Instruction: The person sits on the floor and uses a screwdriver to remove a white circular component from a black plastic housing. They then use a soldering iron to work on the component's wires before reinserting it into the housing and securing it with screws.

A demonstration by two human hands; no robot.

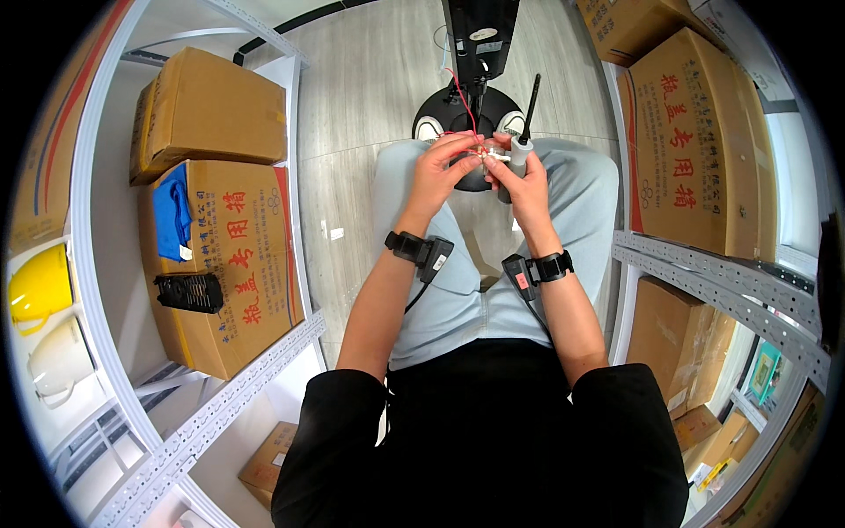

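Centrally in the head view, the left hand [440,167] pinches a red wire [459,85] at its fingertips beside the right hand [524,180], whose thumb and fingers grasp a small pale piece [499,157] above the near edge of a round black base [434,104]. A grey cylinder [520,157] with a black rod [532,101] meets the right hand; whether gripped, I cannot tell.

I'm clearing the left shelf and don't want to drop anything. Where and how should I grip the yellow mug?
Probably by the handle, coming from the near side, below the yellow mug in the picture: the loop sticks out that way, giving fingers something to hook. The white mug sits close by there, so reach in carefully.
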